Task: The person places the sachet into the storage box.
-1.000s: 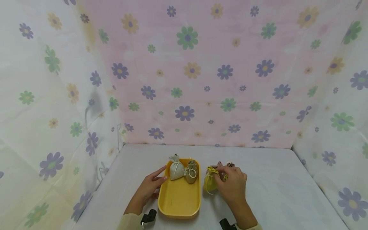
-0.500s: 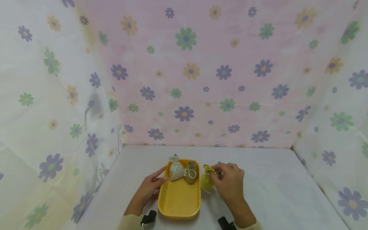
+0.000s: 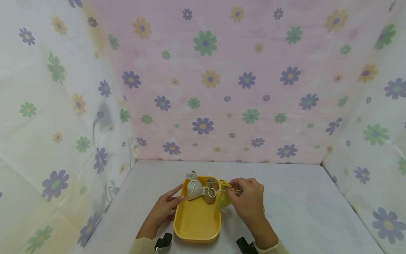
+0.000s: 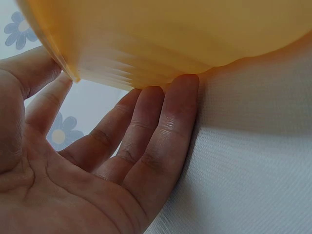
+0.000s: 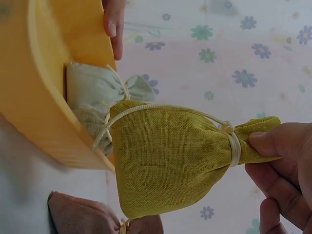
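Note:
My right hand (image 3: 248,199) pinches the gathered neck of a yellow-green drawstring pouch (image 3: 223,199), its cord tied in a pale loop. In the head view this pouch hangs at the right rim of the yellow tray (image 3: 197,225); in the right wrist view its full body (image 5: 165,158) shows. My left hand (image 3: 163,208) holds the tray's left side, thumb at the rim and several fingertips (image 4: 181,90) against the outer wall. Inside the tray's far end stand a pale grey pouch (image 3: 194,189) and a brown-olive pouch (image 3: 210,192).
A dusty-pink pouch (image 5: 80,214) lies outside the tray, in the lower part of the right wrist view. In the head view my right hand mostly hides what lies behind it. Flowered cloth (image 3: 203,88) encloses the white table (image 3: 295,204) at the back and sides.
My right hand has carried the yellow-green pouch leftward, from beside the other pouches to the tray's right rim. The left hand and the tray have stayed in place.

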`<act>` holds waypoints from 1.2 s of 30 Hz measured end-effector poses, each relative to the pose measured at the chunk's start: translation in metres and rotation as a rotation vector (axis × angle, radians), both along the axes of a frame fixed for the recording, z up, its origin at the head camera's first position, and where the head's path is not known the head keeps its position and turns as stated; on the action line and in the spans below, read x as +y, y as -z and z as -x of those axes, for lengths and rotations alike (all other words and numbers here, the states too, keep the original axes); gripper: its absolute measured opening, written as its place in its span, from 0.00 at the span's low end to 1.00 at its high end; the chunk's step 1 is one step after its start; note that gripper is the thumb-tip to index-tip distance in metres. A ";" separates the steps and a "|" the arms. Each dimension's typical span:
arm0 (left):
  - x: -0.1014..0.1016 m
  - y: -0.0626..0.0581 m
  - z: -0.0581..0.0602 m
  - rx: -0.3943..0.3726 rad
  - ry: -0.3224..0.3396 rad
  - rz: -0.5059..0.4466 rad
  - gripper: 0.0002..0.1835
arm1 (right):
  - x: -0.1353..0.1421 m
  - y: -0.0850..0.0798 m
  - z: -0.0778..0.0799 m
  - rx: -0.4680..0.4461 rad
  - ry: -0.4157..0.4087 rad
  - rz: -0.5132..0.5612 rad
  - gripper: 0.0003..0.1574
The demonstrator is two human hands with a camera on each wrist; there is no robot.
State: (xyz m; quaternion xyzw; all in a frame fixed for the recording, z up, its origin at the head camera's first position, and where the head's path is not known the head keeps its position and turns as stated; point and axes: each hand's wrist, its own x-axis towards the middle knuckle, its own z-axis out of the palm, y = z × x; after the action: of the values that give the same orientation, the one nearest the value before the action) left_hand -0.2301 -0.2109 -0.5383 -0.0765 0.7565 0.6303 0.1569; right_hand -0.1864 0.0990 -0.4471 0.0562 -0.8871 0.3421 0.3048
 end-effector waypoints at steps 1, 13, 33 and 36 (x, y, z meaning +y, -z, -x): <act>0.000 0.000 0.000 -0.001 -0.003 0.001 0.34 | -0.001 0.000 0.000 0.000 -0.004 0.000 0.12; 0.001 -0.003 -0.002 -0.002 0.004 0.005 0.36 | -0.018 -0.006 0.002 0.016 -0.067 0.030 0.12; 0.000 -0.001 -0.002 -0.003 0.003 -0.009 0.35 | -0.044 -0.004 0.015 -0.007 -0.183 0.020 0.12; 0.000 -0.001 -0.001 0.000 0.003 -0.012 0.35 | -0.047 -0.002 0.018 0.000 -0.208 0.032 0.11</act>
State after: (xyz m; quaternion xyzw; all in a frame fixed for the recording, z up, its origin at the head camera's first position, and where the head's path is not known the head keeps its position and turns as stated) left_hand -0.2288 -0.2109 -0.5375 -0.0746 0.7528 0.6346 0.1581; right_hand -0.2046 0.0521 -0.4450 0.1433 -0.8709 0.3860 0.2684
